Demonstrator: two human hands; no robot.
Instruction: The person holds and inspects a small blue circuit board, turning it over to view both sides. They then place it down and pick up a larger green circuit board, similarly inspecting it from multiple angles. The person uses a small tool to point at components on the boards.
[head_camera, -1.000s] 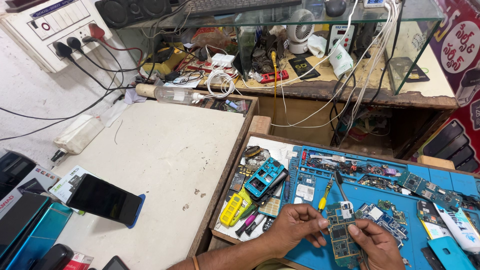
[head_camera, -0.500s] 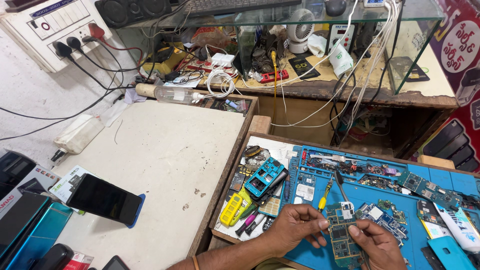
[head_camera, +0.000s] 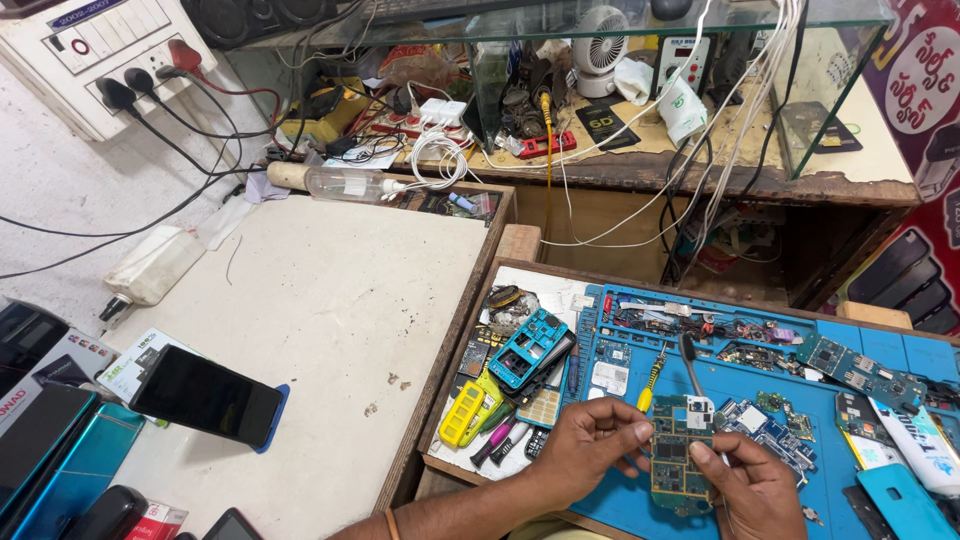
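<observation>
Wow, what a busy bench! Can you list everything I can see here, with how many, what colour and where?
circuit board: one, green, held between both hands over the mat
work mat: one, blue, right, strewn with small boards and parts
screwdriver: one, yellow handle, on the mat above the left hand
phone frame: one, teal, left of the mat
yellow casing: one, yellow, tray's left edge
smartphone: one, black, screen dark, on the white table
plastic bottle: one, clear, lying at the table's far edge
socket board: one, white, top left, with plugs in it
small fan: one, white, back shelf
left hand: one, holding the board's left edge
right hand: one, holding the board's right edge
</observation>
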